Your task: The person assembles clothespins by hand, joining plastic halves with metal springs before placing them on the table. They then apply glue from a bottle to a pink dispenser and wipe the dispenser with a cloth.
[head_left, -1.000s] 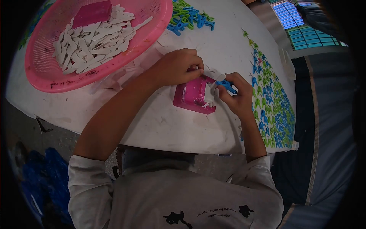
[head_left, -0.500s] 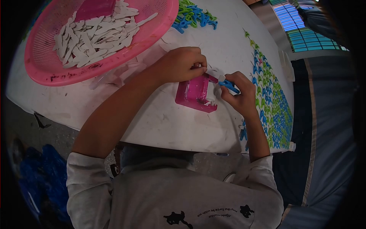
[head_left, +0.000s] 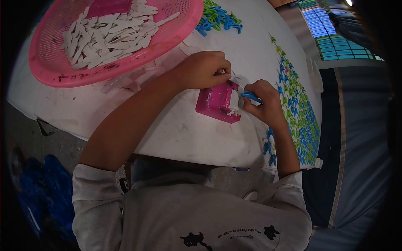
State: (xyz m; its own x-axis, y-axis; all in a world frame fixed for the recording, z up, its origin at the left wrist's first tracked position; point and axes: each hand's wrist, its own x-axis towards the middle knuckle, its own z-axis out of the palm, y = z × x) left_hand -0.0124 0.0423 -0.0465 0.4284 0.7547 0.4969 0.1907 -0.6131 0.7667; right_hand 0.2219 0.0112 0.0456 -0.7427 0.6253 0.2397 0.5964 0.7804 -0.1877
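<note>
My right hand (head_left: 264, 102) is closed on a blue clip (head_left: 252, 97), pinched between thumb and fingers, just right of a magenta box (head_left: 209, 108). Over the box's far edge, my left hand (head_left: 209, 70) is closed in a pinch. A narrow white piece (head_left: 237, 81) runs from its fingertips toward the clip's tip, where a white bit shows; whether the two touch is hard to tell. White smears line the open box, and a white roll-like part (head_left: 234, 102) sits along its right side.
A pink basket (head_left: 117, 75) of flat white pieces (head_left: 109, 37) stands at the back left. Behind it to the right lies a pile of green and blue clips (head_left: 217, 19). Rows of similar clips (head_left: 297, 108) cover the table's right side. A dark blue cloth (head_left: 364, 146) hangs beyond that edge.
My right hand has brought the blue clip slightly closer to the magenta box and the white piece at my left fingertips. The whole view has shifted a little.
</note>
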